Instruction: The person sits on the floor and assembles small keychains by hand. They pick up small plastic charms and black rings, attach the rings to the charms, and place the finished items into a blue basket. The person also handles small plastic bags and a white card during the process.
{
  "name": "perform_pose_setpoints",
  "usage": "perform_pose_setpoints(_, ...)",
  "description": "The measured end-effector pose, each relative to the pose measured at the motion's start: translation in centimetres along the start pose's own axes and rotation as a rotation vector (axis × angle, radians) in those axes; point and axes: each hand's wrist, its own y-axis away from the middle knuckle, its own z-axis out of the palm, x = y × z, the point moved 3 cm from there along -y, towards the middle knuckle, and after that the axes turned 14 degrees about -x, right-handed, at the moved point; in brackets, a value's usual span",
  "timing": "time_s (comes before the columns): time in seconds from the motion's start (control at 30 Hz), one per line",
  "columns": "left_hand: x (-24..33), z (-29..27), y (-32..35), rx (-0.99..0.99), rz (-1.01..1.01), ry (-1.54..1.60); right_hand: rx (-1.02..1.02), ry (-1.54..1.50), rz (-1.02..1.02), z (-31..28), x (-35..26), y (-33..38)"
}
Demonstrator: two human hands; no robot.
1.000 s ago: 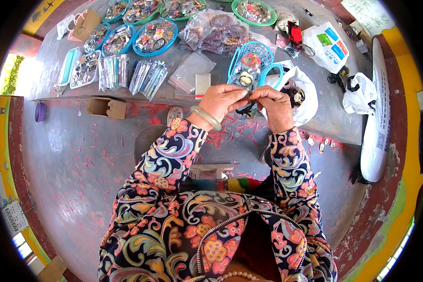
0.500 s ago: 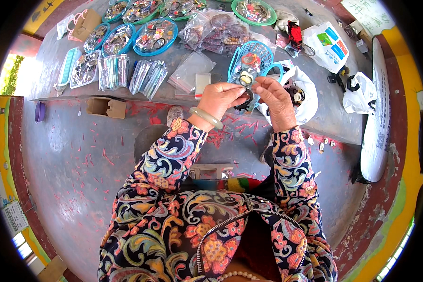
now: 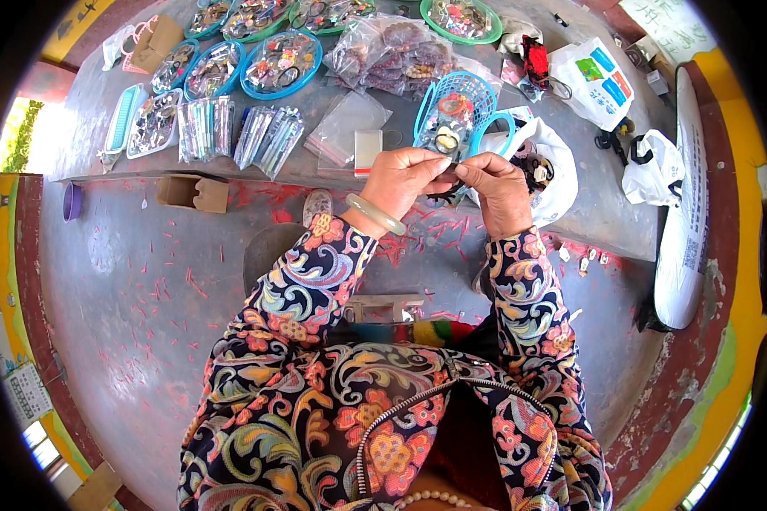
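My left hand (image 3: 400,179) & right hand (image 3: 496,189) meet fingertip to fingertip just above the bench (image 3: 315,162) edge, fingers pinched narrow on a small dark item (image 3: 448,176), too small to tell what. Pale green bangle (image 3: 375,214) on my left wrist. Right behind the hands: blue mesh basket (image 3: 456,111) w/ trinkets, tilted; white plastic bag (image 3: 558,170) beside it on the right. Clear packets (image 3: 349,128) & a row of slim wrapped bundles (image 3: 234,132) lie to the left; round blue trays (image 3: 281,60) further back.
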Motion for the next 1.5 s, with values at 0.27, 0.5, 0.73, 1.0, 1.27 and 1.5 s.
perform_pose_setpoints(0.27,0.4,-0.1,0.1,-0.013,-0.001,-0.067,-0.002,0.029,0.063,0.7,-1.8,0.4)
perform_pose_setpoints(0.5,0.7,0.1,0.1,-0.022,-0.017,-0.099,0.002,0.168,0.078,0.2,-2.3,0.5)
perform_pose_setpoints(0.73,1.3,0.6,0.4,0.017,-0.053,-0.083,-0.014,0.157,0.104,-0.5,-2.3,0.4)
perform_pose_setpoints(1.0,0.5,-0.6,0.1,0.112,-0.056,0.087,0.026,-0.042,0.073,-2.1,-2.1,0.3)
perform_pose_setpoints(1.27,-0.1,-0.2,-0.2,0.084,0.021,0.002,0.031,0.17,0.049,0.0,-0.9,0.2)
perform_pose_setpoints(1.5,0.3,-0.2,0.0,0.056,-0.035,0.006,0.075,0.227,-0.005,0.2,-1.6,0.5)
